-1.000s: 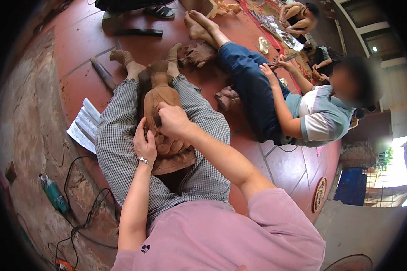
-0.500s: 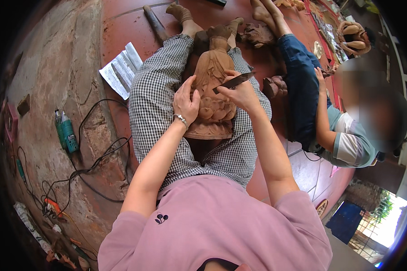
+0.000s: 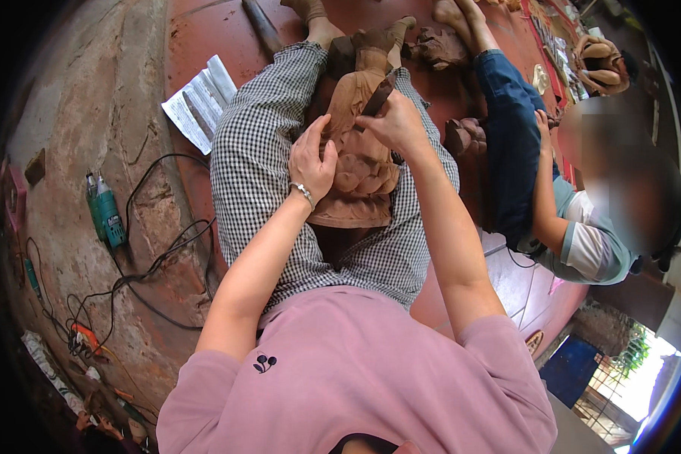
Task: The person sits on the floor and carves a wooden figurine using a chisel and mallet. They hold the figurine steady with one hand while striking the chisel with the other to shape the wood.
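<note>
A carved brown wooden statue point(image 3: 353, 172) with draped folds and a petalled base lies between my legs, its flat bottom end toward me. My left hand point(image 3: 312, 160) rests against its left side, fingers stretched out and thumb apart. My right hand point(image 3: 398, 125) is over the statue's right side, closed on a dark flat strip point(image 3: 378, 97) that looks like folded sandpaper. The strip points up and away from me, and my fingers cover its lower part. The statue's far end reaches between my feet.
To the left lie white printed sheets point(image 3: 199, 104), a dark rod-like tool point(image 3: 261, 29), green power tools point(image 3: 110, 216) and tangled black cords point(image 3: 155, 268). At right another person sits with legs point(image 3: 507, 144) stretched out. Other carved pieces point(image 3: 465, 136) lie between us.
My right hand has turned and shifted slightly away from me, so the dark strip now points upward instead of sideways. My left hand stays on the statue. The whole view has shifted a little.
</note>
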A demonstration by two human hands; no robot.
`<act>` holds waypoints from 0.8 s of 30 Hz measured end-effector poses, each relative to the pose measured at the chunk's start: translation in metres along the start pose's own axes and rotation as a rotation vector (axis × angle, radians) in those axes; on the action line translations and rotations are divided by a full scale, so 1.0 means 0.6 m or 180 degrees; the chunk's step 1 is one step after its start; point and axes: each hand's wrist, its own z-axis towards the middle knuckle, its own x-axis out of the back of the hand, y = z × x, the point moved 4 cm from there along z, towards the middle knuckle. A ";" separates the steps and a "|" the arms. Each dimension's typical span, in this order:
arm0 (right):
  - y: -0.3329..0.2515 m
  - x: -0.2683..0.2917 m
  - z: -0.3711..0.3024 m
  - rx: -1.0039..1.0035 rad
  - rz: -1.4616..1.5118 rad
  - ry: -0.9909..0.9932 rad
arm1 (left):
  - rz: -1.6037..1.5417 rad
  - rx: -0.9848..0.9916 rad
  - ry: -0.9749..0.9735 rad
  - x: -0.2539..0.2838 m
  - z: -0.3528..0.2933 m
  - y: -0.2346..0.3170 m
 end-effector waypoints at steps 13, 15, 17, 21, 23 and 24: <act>0.008 -0.020 -0.028 0.0005 0.0377 0.0366 | 0.0012 0.0033 -0.0026 0.000 0.000 -0.003; 0.019 -0.022 -0.044 -0.0344 0.0983 0.0370 | -0.0022 0.0049 -0.0026 0.001 0.000 -0.003; 0.026 -0.030 -0.059 -0.0313 0.1124 0.0429 | -0.0068 0.0060 -0.0043 0.000 -0.002 -0.004; 0.002 -0.021 -0.059 0.0024 0.0274 0.0280 | -0.0031 0.0029 -0.0007 0.001 -0.001 -0.003; -0.005 -0.011 -0.047 -0.0001 0.0148 0.0200 | -0.0026 -0.0038 0.0014 0.002 -0.003 -0.003; -0.003 -0.009 -0.041 0.0008 0.0284 0.0249 | -0.0026 -0.0005 -0.0005 0.002 -0.004 -0.002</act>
